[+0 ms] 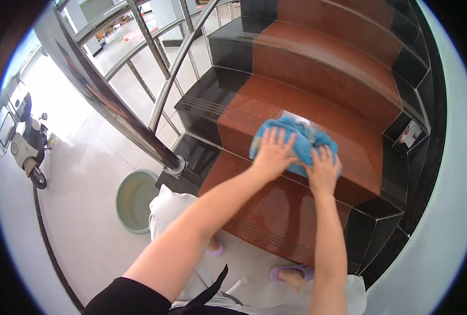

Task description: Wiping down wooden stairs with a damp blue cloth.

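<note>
A bunched blue cloth [302,147] lies over the front edge of the second red step [359,138] of a tiled staircase. My left hand [273,151] presses flat on the left part of the cloth, fingers spread. On its right part rests my right hand [324,167], fingers slightly bent and apart. The palms and the underside of the cloth are hidden. The lowest step [273,212] is glossy and shows reflections. Green-grey, a round plastic basin [137,202] stands on the floor left of the stairs.
A stainless steel newel post [115,106] and railing [170,75] border the stairs on the left. A phone-like device showing a picture [410,136] leans at the right end of a step. A scooter [30,138] stands far left. A pale wall [450,157] curves along the right.
</note>
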Motion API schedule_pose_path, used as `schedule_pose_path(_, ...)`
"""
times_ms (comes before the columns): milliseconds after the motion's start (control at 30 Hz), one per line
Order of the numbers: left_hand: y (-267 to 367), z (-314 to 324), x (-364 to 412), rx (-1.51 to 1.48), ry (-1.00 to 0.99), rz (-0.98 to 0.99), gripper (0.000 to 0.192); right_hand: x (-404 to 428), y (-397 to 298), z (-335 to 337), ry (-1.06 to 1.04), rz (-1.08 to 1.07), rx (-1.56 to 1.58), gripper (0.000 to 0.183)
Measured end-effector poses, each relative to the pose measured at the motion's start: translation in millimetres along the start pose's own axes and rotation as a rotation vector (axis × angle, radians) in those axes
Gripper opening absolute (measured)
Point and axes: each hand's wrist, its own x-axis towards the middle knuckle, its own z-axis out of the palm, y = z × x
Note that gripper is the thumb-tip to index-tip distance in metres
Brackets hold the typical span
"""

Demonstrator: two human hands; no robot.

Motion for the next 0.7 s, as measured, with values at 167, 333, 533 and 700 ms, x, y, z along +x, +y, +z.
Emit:
schedule_pose_path(167,96,6,27,-0.175,-0.024,0.136,0.081,-52,92,-32,-0.031,0.109,-0.045,0.058)
schedule_pose_path(333,129,13,43,-0.255,0.072,0.228,0.082,-69,127,-40,-0.052,0.187,-0.079,0.059)
schedule_pose_path(533,85,18,43,-0.333,0.12,0.341,0.085,-60,92,-23,-0.075,0.28,-0.188,0.064)
schedule_pose_path(700,-15,10,27,-0.294,0.082,0.351,0.087,-15,16,0,-0.096,0.199,-0.206,0.068)
